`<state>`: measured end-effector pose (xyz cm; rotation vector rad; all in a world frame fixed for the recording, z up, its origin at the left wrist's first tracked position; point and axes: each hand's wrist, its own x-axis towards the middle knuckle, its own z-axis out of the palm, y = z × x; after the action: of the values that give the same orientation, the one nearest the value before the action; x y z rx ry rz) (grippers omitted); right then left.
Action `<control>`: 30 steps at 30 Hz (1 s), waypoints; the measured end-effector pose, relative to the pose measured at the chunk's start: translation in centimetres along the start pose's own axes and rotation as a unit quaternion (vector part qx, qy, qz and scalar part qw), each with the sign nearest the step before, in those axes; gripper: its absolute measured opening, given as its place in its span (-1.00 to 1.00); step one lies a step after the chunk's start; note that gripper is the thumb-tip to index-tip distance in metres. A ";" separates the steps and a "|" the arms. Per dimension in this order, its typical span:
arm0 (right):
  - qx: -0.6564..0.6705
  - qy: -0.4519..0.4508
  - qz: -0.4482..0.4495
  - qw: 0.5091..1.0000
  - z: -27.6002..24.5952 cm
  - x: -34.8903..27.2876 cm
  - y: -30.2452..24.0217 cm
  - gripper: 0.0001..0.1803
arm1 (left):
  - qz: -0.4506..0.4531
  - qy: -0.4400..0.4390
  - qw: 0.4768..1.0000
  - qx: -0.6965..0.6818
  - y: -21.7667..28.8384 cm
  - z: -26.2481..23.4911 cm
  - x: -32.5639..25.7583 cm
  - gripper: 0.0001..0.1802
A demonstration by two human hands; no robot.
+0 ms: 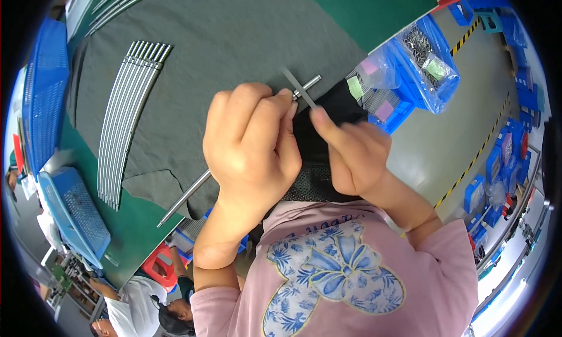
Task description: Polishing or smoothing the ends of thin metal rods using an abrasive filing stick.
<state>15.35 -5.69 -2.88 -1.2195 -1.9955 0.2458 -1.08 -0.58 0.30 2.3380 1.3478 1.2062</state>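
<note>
Your L hand (249,135) hides the mid-length of the rod (184,198); can't see how most fingers wrap it. Your R hand (357,152) is blurred, its curled fingers mostly out of sight, & it covers the near end of the flat strip (301,91), also blurry. Far-L rods (126,5) cut off by pic's edge, as is the co-worker's white shirt (134,305), near L. Metal bits (418,47), far R, too small to ID.

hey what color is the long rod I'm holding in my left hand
Shiny silver: the rod shows best in the head view.
</note>
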 end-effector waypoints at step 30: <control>0.020 0.101 -0.029 0.994 2.3 2.4 0.5 -0.50 | 0.006 -0.005 1.000 -0.004 -0.1 -0.1 0.1 -0.79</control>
<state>13.51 -2.96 -3.55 -1.1139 -1.8396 0.1270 -1.21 -0.45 0.37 2.3471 1.3244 1.1993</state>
